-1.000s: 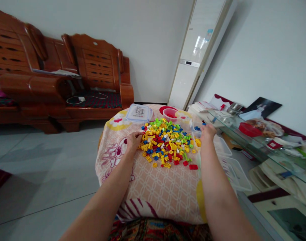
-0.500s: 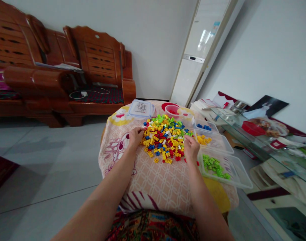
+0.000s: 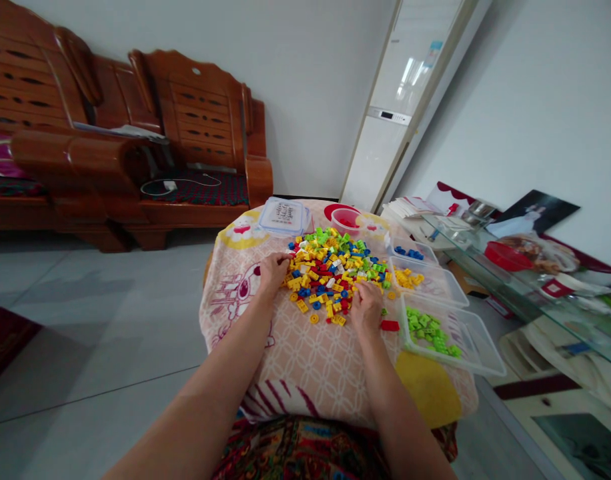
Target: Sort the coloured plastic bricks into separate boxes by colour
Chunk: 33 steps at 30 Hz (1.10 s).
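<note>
A heap of small toy building bricks [image 3: 318, 273] in yellow, red, blue, green and white lies on the cloth-covered table [image 3: 305, 360]. My left hand [image 3: 274, 272] rests at the heap's left edge, its fingers curled together against the bricks; what they hold is hidden. At the heap's front right, my right hand [image 3: 367, 308] reaches down with bent fingers touching the bricks, and its fingertips are too small to make out. A red brick [image 3: 390, 326] lies apart, just right of that hand.
Clear plastic trays on the right hold green bricks [image 3: 428, 331], yellow bricks [image 3: 408, 278] and blue bricks [image 3: 408, 253]. A round tub [image 3: 345, 219] with red pieces and a lidded box [image 3: 284, 217] stand at the back. A glass-topped table [image 3: 515, 280] stands beyond the trays.
My right hand has moved left, from beside the trays to the front right of the heap, uncovering the red brick. My left hand stays at the left edge.
</note>
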Each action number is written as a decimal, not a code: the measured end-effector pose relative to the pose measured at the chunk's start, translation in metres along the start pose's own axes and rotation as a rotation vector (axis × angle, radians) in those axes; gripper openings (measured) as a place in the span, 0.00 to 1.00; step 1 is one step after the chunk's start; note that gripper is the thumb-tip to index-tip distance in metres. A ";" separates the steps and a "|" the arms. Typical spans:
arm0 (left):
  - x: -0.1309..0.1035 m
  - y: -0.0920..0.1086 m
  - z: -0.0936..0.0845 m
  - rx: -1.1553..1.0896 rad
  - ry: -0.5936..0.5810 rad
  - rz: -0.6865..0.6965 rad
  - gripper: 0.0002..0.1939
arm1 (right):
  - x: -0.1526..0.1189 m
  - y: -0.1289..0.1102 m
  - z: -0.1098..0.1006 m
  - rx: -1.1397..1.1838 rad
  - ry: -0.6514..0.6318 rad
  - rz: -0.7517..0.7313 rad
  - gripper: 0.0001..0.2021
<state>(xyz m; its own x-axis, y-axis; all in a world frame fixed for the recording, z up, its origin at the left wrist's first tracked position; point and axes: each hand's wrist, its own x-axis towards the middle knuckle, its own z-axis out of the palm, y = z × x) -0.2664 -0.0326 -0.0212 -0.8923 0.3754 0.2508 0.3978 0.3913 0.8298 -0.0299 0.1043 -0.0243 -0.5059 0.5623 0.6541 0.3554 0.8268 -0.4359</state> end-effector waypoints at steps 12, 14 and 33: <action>0.004 -0.009 0.004 0.015 0.009 0.007 0.16 | -0.012 -0.007 0.008 -0.022 -0.121 -0.108 0.12; 0.004 -0.010 0.004 0.016 0.010 0.004 0.16 | -0.013 -0.005 0.009 0.001 -0.103 -0.101 0.12; 0.006 -0.008 0.002 -0.026 0.000 0.001 0.15 | 0.155 0.052 -0.039 0.837 0.404 0.782 0.18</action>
<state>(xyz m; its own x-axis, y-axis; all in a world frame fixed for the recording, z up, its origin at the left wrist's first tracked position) -0.2742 -0.0316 -0.0277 -0.8921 0.3755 0.2513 0.3927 0.3691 0.8424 -0.0587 0.2343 0.0785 -0.0474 0.9921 0.1160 -0.2383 0.1015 -0.9659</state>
